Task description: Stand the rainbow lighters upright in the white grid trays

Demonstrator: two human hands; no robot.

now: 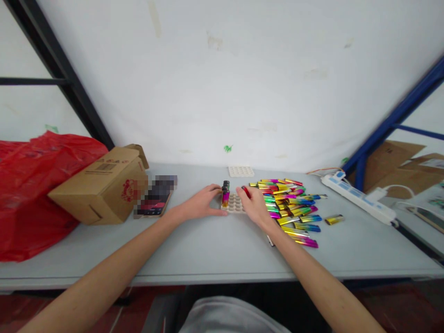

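A small cream tray (235, 204) with round holes lies on the grey table (215, 245). One or two rainbow-coloured lighters (225, 192) stand upright in its left corner. My left hand (202, 202) rests against the tray's left side, thumb and fingers curled around it. My right hand (255, 205) is over the tray's right side, fingers pinched on a red-topped lighter (246, 191). A pile of several shiny rainbow lighters (290, 206) lies just right of that hand.
A second cream tray (241, 171) lies by the wall. A cardboard box (102, 187) and a phone (155, 200) sit at left, next to a red plastic bag (34, 185). A white power strip (357, 198) runs along the right. One loose lighter (334, 219) lies apart.
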